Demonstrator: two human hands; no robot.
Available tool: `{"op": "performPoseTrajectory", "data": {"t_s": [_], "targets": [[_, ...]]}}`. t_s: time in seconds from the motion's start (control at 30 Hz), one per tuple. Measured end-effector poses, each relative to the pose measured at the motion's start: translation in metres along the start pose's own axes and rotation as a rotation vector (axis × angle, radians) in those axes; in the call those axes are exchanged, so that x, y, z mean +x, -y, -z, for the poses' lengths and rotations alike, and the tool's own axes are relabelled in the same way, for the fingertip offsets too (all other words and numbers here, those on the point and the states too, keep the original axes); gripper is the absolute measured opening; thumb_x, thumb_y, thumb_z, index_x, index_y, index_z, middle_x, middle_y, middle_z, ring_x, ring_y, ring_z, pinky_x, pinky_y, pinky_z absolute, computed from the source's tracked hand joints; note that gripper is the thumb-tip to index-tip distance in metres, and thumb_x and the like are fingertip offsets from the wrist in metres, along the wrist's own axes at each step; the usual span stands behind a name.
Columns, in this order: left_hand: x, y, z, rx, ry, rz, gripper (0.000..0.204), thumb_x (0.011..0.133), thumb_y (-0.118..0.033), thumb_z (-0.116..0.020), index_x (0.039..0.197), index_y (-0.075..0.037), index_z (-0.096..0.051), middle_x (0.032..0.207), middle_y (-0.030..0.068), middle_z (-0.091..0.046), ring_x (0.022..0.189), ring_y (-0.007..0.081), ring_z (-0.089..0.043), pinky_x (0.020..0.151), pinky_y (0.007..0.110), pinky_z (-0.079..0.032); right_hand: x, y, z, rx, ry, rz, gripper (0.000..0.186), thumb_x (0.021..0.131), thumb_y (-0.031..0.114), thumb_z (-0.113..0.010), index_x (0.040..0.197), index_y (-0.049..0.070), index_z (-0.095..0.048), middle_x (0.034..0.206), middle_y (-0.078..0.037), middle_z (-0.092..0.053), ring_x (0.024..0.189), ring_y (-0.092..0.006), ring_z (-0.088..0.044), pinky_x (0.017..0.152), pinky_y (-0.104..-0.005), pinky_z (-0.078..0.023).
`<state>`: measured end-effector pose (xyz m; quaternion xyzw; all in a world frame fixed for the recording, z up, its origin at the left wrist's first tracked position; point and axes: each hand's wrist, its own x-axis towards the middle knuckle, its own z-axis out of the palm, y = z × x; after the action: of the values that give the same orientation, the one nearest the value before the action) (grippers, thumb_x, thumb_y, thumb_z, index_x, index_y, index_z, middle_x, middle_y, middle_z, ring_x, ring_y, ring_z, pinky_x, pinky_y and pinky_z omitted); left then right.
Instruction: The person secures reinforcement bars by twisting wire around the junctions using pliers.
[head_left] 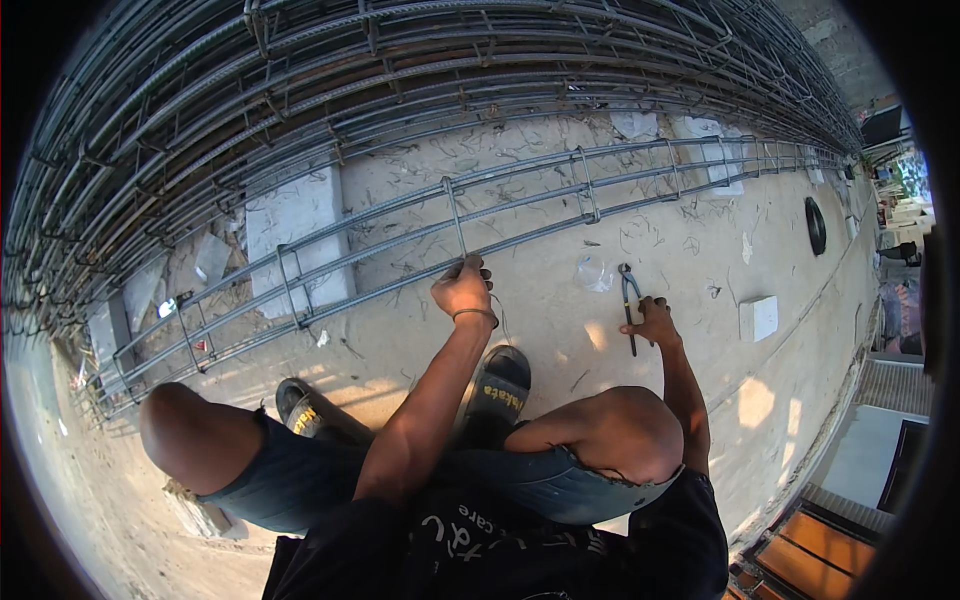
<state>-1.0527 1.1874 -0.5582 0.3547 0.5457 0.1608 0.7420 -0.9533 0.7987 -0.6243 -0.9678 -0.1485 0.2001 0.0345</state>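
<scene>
My left grip bunches at the lower bar of the narrow rebar frame, where a stirrup meets it, probably to steady that corner; I cannot tell exactly what it pinches. My right grip is loosely clamped on the spread handles of the pincers, likely ready to squeeze. Stacked cages crowd the frame's far edge; rightward, the concrete floor gives elbow room toward a pale block.

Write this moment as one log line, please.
left hand: at near bar of slim rebar cage | right hand: at handles of pincers | farther right: white block
</scene>
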Motion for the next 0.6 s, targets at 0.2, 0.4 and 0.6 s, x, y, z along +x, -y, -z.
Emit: {"op": "performPoseTrajectory", "data": {"t_s": [0.2, 0.4, 0.6], "targets": [[-0.013, 0.021, 0.033, -0.419, 0.392, 0.192, 0.049, 0.090, -0.041, -0.060, 0.117, -0.001, -0.052, 0.097, 0.0129, -0.062, 0.075, 0.0163, -0.057, 0.066, 0.029, -0.045, -0.001, -0.004, -0.002, 0.111, -0.017, 0.035, 0.057, 0.049, 0.025, -0.089, 0.092, 0.001, -0.060, 0.084, -0.013, -0.060, 0.087, -0.0298, -0.055, 0.075, -0.0380, -0.047], [-0.002, 0.030, 0.040, -0.368, 0.592, 0.215, 0.048, 0.090, -0.043, -0.058, 0.124, -0.010, -0.050, 0.118, 0.0045, -0.056, 0.094, 0.0160, -0.052, 0.077, 0.032, -0.043, -0.013, 0.015, 0.011, 0.269, 0.006, -0.122, 0.027, 0.065, 0.016, -0.070, 0.086, -0.002, -0.065, 0.069, -0.009, -0.058, 0.065, -0.0215, -0.055, 0.062, -0.0358, -0.049], [-0.007, 0.032, 0.033, -0.469, 0.596, 0.195, 0.039, 0.092, -0.039, -0.057, 0.121, -0.013, -0.052, 0.115, 0.0031, -0.058, 0.090, 0.0153, -0.056, 0.071, 0.030, -0.045, -0.059, 0.133, 0.097, 0.511, 0.154, -0.063, 0.024, 0.068, -0.001, -0.052, 0.089, -0.005, -0.064, 0.086, -0.015, -0.056, 0.076, -0.0241, -0.056, 0.067, -0.0351, -0.049]]}}
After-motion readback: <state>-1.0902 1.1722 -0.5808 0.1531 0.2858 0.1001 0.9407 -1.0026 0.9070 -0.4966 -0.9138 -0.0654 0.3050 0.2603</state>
